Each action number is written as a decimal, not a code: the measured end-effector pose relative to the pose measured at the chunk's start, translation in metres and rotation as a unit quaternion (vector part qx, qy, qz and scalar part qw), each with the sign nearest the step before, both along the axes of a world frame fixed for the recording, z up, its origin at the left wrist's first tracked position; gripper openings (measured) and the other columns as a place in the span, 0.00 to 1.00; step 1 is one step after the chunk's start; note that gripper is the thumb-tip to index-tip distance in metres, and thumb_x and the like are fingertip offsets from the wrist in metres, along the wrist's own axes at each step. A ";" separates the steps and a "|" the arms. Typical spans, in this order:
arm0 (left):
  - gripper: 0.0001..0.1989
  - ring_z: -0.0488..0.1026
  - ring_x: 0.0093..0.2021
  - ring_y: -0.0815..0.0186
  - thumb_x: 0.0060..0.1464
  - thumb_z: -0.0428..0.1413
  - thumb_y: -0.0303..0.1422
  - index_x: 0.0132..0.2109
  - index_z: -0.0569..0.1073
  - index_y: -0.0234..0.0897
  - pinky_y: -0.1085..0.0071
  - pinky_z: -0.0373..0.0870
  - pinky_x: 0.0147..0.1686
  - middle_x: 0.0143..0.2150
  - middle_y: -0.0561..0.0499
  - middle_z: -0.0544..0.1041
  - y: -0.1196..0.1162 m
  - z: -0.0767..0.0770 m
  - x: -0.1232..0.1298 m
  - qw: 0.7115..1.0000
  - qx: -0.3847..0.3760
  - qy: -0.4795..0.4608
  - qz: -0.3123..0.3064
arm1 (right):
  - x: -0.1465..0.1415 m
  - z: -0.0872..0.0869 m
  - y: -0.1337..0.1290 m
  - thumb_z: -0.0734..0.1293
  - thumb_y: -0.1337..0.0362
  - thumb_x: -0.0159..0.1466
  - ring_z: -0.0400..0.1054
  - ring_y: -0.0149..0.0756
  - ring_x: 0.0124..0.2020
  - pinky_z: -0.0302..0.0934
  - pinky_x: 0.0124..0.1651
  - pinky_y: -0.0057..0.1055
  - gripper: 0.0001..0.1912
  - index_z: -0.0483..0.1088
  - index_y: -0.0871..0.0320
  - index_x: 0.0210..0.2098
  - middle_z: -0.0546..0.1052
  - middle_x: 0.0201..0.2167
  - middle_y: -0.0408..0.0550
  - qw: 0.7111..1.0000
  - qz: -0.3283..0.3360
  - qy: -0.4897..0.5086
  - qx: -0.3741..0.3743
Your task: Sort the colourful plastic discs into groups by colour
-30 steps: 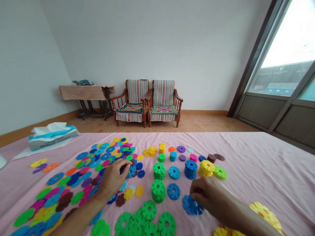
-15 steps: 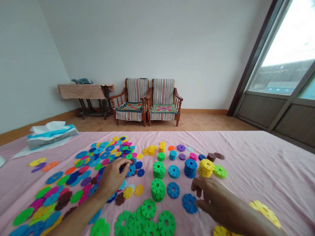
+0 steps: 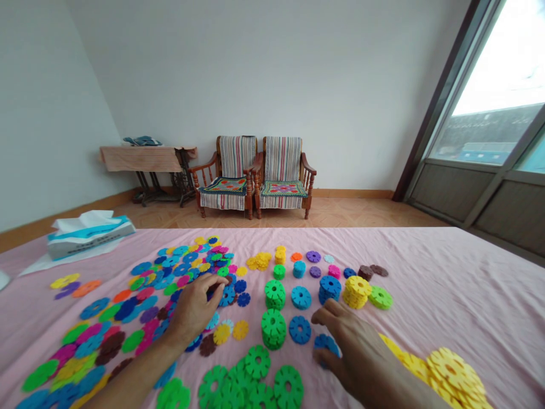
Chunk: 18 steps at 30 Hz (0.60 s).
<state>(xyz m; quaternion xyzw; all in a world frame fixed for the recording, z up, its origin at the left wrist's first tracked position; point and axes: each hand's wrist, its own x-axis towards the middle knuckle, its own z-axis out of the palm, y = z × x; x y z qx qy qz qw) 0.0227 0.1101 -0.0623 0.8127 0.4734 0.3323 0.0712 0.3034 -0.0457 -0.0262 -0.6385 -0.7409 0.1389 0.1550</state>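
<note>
Your right hand (image 3: 351,346) is the nearer one to a flat blue notched disc (image 3: 327,343) on the pink-covered tabletop (image 3: 447,284). The disc lies directly below and between your right fingers: the index finger reaches past its far edge, while the thumb crosses in front of its near part. It is round, so it offers no long axis. Your right fingers are spread well apart, with nothing seen gripped; whether the thumb touches the disc, you cannot tell from this angle.

Just beyond those fingers stands a blue stack (image 3: 329,291), with a yellow stack (image 3: 356,292) to its right. Just to the left of the fingertips lies a single blue disc (image 3: 300,336), and farther left is the nearer green stack (image 3: 273,329). To the right, past your forearm, is a heap of yellow discs (image 3: 453,369).

Your left hand (image 3: 196,307) is well apart from the blue notched disc, over the mixed spread of discs (image 3: 149,281). Its thumb and index finger are curled close together beside a small brown disc; whether they hold it cannot be told.
</note>
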 end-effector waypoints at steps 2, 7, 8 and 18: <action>0.11 0.77 0.40 0.61 0.56 0.49 0.35 0.35 0.77 0.42 0.68 0.72 0.42 0.38 0.50 0.81 0.000 0.000 0.000 1.000 0.000 0.002 0.000 | -0.006 0.000 0.003 0.64 0.69 0.60 0.66 0.47 0.47 0.62 0.48 0.44 0.13 0.71 0.58 0.45 0.72 0.44 0.54 1.000 0.005 0.005 0.024; 0.11 0.77 0.39 0.60 0.55 0.50 0.35 0.35 0.77 0.41 0.68 0.72 0.41 0.38 0.51 0.81 -0.001 0.001 -0.001 1.000 -0.002 -0.001 0.003 | -0.018 -0.008 0.011 0.65 0.63 0.61 0.63 0.50 0.49 0.59 0.51 0.47 0.16 0.70 0.60 0.48 0.71 0.47 0.57 0.999 0.000 -0.006 0.033; 0.11 0.77 0.39 0.61 0.55 0.50 0.35 0.35 0.77 0.41 0.68 0.72 0.41 0.38 0.51 0.81 -0.001 0.001 -0.001 1.000 -0.002 -0.001 0.003 | -0.019 -0.010 0.011 0.65 0.62 0.61 0.63 0.50 0.49 0.59 0.51 0.47 0.15 0.70 0.60 0.47 0.71 0.47 0.57 0.999 -0.003 -0.006 0.035; 0.11 0.78 0.39 0.61 0.55 0.50 0.35 0.35 0.77 0.41 0.68 0.72 0.41 0.37 0.50 0.81 0.000 0.001 0.000 1.000 -0.002 -0.006 0.003 | -0.012 -0.027 0.013 0.60 0.72 0.59 0.66 0.41 0.42 0.61 0.44 0.38 0.09 0.66 0.58 0.39 0.71 0.38 0.51 0.993 -0.011 0.060 0.102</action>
